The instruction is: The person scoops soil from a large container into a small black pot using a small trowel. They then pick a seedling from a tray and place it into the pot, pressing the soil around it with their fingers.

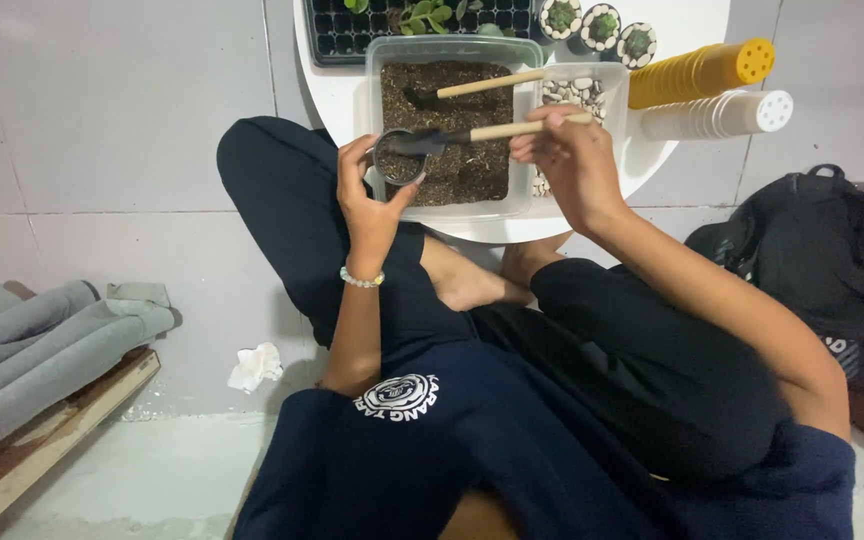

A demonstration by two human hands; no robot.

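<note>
— What's on the table [672, 160]?

— At its near edge I see a clear plastic tub [449, 125] of dark, crumbly soil, with stacked yellow and white pots [707, 90] lying at the right.

— And the hands?

— My left hand [367, 205] is wrapped around a small round cup [399, 160] at the tub's left rim. My right hand [567, 155] pinches a wooden-handled scoop [482, 132]; its long axis runs left to right, with the dark blade over the cup.

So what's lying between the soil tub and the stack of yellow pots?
In the head view, a clear container of white and dark pebbles sits between the soil tub and the stack of yellow pots, on the white table.
</note>
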